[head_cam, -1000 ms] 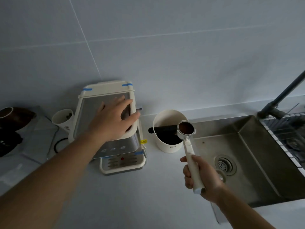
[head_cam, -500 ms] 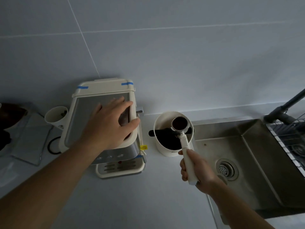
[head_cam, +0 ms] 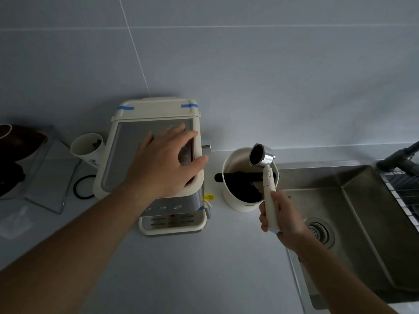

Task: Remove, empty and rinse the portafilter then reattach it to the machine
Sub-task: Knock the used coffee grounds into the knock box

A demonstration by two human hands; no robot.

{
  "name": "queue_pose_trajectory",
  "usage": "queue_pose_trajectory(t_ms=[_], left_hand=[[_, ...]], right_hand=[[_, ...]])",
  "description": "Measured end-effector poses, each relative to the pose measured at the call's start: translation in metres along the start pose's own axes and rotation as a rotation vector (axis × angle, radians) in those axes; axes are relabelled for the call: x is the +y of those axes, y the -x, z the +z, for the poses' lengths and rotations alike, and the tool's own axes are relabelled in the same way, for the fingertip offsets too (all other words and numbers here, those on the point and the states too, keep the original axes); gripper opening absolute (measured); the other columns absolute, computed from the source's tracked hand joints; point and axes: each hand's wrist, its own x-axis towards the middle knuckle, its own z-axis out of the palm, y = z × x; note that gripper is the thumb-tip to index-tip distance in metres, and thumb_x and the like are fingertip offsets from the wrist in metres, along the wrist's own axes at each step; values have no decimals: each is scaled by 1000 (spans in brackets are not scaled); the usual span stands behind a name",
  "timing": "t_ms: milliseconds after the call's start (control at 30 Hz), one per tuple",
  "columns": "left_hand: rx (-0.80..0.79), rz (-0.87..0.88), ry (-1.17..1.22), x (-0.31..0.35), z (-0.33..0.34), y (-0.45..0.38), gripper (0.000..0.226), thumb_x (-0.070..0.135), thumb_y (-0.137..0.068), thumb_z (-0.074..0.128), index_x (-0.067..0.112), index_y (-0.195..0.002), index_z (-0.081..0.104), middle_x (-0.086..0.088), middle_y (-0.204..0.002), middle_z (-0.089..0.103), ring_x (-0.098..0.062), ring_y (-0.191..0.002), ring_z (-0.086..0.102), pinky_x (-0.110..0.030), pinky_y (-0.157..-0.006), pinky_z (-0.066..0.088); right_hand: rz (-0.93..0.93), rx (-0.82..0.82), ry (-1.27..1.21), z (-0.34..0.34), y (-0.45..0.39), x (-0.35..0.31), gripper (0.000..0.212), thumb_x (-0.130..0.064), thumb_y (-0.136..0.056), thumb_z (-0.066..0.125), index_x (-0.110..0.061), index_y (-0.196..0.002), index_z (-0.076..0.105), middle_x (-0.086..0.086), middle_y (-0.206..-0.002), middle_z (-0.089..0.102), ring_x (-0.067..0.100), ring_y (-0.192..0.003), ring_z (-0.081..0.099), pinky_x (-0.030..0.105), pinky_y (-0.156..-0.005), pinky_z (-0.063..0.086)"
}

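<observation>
My right hand (head_cam: pixel 283 217) grips the white handle of the portafilter (head_cam: pixel 261 155). Its metal basket holds dark coffee grounds and is tilted toward the left, above the white knock box (head_cam: pixel 240 202). A black bar crosses the knock box, with dark grounds inside. My left hand (head_cam: pixel 165 162) lies flat, fingers spread, on top of the cream espresso machine (head_cam: pixel 127 123), pressing on its lid.
A steel sink (head_cam: pixel 362 189) with a drain (head_cam: pixel 319 232) lies to the right, under a dark faucet (head_cam: pixel 399 158) and beside a wire rack (head_cam: pixel 401 196). A white cup (head_cam: pixel 87 147), a black ring and a glass tray (head_cam: pixel 52 180) sit left of the machine.
My right hand carried the portafilter left and up from the sink's edge to over the knock box, tipping the basket sideways. My left hand stayed on the machine's top.
</observation>
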Motion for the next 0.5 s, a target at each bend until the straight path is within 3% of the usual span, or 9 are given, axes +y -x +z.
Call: queue_pose_trajectory(t_ms=[133, 233, 367, 500], left_hand=[[5, 8, -5, -1, 0, 0, 64, 69, -81, 38, 38, -138, 41, 7, -155, 35, -14, -143, 27, -48, -119, 12], [1, 8, -10, -2, 1, -1, 64, 69, -82, 38, 39, -138, 40, 7, -155, 35, -15, -143, 28, -49, -118, 13], [4, 10, -13, -2, 0, -1, 62, 68, -83, 40, 38, -138, 40, 7, -155, 35, -15, -143, 28, -48, -118, 13], [-2, 15, -14, -2, 0, -1, 63, 68, -83, 38, 38, -138, 39, 7, -155, 34, -15, -143, 27, -48, -118, 12]], right_hand=[[-126, 80, 137, 2, -2, 6, 15, -13, -99, 40, -7, -109, 50, 17, -72, 48, 21, -48, 48, 32, -42, 41], [-225, 186, 316, 6, -4, 15, 11, -13, -100, 45, -15, -108, 53, 13, -69, 50, 19, -49, 49, 31, -42, 43], [-389, 311, 877, 11, -9, 37, 23, -26, -98, 53, -18, -119, 47, 3, -83, 59, 23, -66, 56, 35, -59, 43], [-381, 363, 961, 17, -16, 44, 30, -29, -99, 52, -17, -124, 41, 8, -99, 60, 30, -76, 59, 40, -65, 47]])
